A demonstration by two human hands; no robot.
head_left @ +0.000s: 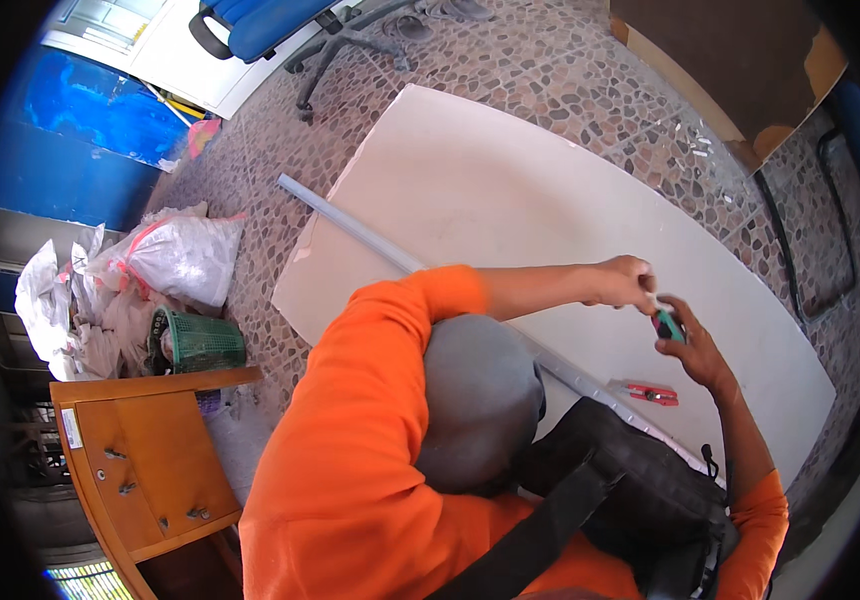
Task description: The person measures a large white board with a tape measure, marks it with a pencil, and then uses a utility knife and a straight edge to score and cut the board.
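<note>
My left hand [622,283] reaches over a large pale board [510,190] with its fingers closed in a pinch. A small whitish bit shows at its fingertips, too small to name. Close by, my right hand [695,345] is wrapped round a small green-and-black tool [666,325], whose exact kind I cannot make out. The tool's upper end nearly meets the left fingertips. Below the right hand, a red utility knife [652,394] lies on the board. A long grey metal bar [360,232] runs slantwise over the board, partly hidden behind my arm and knee.
A grey-clad knee [480,400] and a black bag [630,500] are close to me. At left stand stuffed white sacks [185,260], a green basket [205,342] and a wooden cabinet [150,460]. A blue wheeled chair [270,25] and a brown panel [730,60] are farther off.
</note>
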